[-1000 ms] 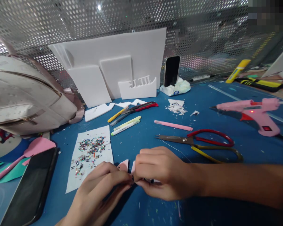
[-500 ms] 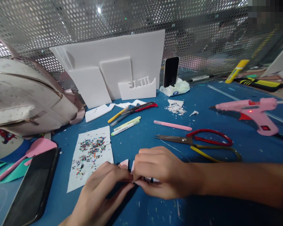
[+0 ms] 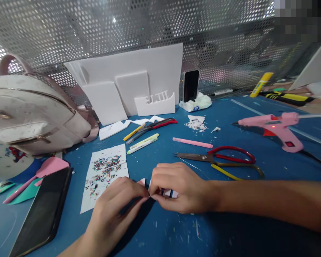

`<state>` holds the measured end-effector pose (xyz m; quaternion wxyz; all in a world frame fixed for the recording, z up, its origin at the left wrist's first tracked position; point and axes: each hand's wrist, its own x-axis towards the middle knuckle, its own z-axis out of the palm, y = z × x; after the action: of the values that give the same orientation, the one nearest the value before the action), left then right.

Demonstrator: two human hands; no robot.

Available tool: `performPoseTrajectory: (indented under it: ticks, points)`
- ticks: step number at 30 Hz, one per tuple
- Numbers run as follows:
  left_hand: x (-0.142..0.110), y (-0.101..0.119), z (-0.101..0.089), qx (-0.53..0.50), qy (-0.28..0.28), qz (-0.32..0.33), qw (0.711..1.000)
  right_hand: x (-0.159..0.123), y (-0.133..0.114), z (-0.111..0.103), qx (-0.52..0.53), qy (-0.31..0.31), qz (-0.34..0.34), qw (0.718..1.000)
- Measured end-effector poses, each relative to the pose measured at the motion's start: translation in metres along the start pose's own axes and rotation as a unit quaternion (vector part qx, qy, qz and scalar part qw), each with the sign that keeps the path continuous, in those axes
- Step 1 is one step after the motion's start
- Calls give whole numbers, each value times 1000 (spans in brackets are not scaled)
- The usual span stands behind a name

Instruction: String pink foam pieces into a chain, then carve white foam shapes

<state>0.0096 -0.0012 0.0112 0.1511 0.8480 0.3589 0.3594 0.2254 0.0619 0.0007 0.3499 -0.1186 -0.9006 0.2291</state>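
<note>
At the near middle of the blue table (image 3: pixel 147 159): the left hand (image 3: pixel 115 205) and right hand (image 3: pixel 180 187) meet, fingertips touching or nearly so.
Left fingers: thumb and forefinger are brought together in a narrow pinch; whatever may be between the tips is too small and hidden to tell.
Right fingers: curled and closed on a pale pink piece (image 3: pixel 173 193) with dark marks, which shows in the gap between thumb and fingers.
Pink scrap (image 3: pixel 141 181): a small corner showing just behind the left fingers.
Left of the hands: a white paper sheet (image 3: pixel 96 203) scattered with tiny multicoloured bits (image 3: pixel 107 163); farther left, a black phone (image 3: pixel 44 210) lying flat.
Beyond the hands: a pink pen (image 3: pixel 192 143), and two pale green-and-white markers (image 3: pixel 143 143) side by side.
Cutting tools: scissors (image 3: pixel 194 156) with one red and one yellow handle, blades pointing left, beyond the right hand; a red-handled cutter (image 3: pixel 164 123) farther back.
Right side: a pink glue gun (image 3: pixel 279 123), nozzle pointing left, its small red light glowing.
Back: white foam boards (image 3: pixel 160 64) lean upright beside a standing phone (image 3: pixel 191 85).
Far left: a pale backpack (image 3: pixel 34 114).
</note>
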Motion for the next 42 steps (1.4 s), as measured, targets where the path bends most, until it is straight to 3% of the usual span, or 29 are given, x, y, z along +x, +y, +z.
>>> performPoseTrajectory:
  ticks: [8,13,22,26,30,34,36,38,40,42]
  points:
    - [6,-3,-10,29,20,46,998,0,-3,-1,58,26,51,997]
    - [17,-4,-23,110,18,72,991,12,-13,-15,80,22,90,992]
    - [49,11,-45,300,-2,157,941,36,-25,-39,84,-6,125,989]
    - [67,30,-60,227,12,90,970,45,-31,-44,89,29,144,985]
    - [80,46,-72,148,64,43,986,62,-45,-57,92,74,149,982]
    - [80,48,-68,-1,113,2,994,78,-64,-75,101,95,142,980]
    - [74,43,-56,-101,87,-30,991,84,-69,-79,105,109,143,978]
    - [63,35,-41,-192,23,-70,979,87,-69,-78,108,126,150,975]
    - [49,26,-26,-258,-29,-110,959,85,-64,-71,121,140,163,969]
    - [35,17,-14,-301,-43,-155,940,79,-56,-60,147,143,182,962]
